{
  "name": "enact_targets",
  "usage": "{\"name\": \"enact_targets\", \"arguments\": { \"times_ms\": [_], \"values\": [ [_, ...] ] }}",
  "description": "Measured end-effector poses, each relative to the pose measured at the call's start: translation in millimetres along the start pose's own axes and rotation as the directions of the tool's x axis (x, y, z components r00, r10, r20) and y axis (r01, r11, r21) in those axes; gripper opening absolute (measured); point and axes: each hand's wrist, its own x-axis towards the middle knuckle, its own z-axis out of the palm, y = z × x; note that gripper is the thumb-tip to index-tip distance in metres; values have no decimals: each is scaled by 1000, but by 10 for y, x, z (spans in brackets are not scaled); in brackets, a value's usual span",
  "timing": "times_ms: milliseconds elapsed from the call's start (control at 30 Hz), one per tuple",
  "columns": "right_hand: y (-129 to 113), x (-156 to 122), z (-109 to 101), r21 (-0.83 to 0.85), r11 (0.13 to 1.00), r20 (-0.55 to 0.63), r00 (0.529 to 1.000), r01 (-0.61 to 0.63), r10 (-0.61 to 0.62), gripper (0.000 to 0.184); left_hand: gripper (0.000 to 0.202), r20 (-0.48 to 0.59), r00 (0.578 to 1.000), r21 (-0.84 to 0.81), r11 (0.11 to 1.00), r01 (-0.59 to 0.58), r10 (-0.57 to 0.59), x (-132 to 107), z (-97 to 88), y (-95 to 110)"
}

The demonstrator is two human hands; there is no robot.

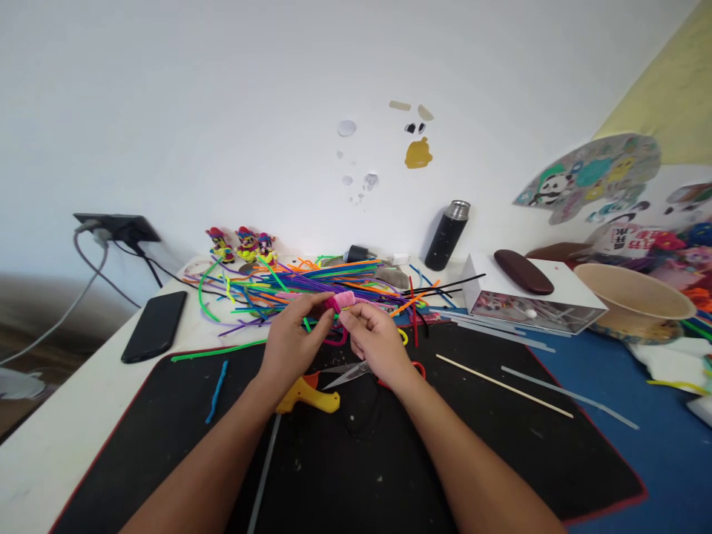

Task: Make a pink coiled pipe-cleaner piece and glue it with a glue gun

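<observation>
Above the black mat (pixel 222 460), both my hands meet at a small pink and magenta fuzzy coil (pixel 340 300), which looks wound from pipe cleaner. Thumb and fingers of my left hand (pixel 292 337) pinch its left side. My right hand (pixel 378 343) closes its fingertips at the coil's lower right edge. Beneath the hands lie scissors (pixel 345 374) with spread blades, their red handles partly behind my right wrist. A yellow hot glue gun (pixel 317 397) is partly covered by my left wrist. Just behind the coil spreads a heap of colourful pipe cleaners (pixel 311 283).
A phone (pixel 156 326) lies left, near a blue twisted piece (pixel 217 393). Small figures (pixel 248 243) and a black thermos (pixel 448 236) stand along the wall. At right are a white box (pixel 561 285), a glasses case (pixel 523 271), a bowl (pixel 634 297) and a wooden stick (pixel 503 386).
</observation>
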Motion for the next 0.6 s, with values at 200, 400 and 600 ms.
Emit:
{"name": "enact_targets", "arguments": {
  "times_ms": [200, 400, 600],
  "values": [
    [3, 4, 2, -10, 1000, -2, 1000, 5, -5, 47, 30, 20, 998, -28, 998, 64, -63, -2, 33, -41],
    [-5, -4, 0, -28, 1000, -7, 1000, 14, -14, 47, 33, 22, 989, -155, 976, 150, -148, -8, 56, -39],
    [12, 0, -5, -36, 999, -10, 1000, 19, -20, 47, 36, 26, 976, -233, 948, 216, -216, 1, 66, -4]
  ]
}}
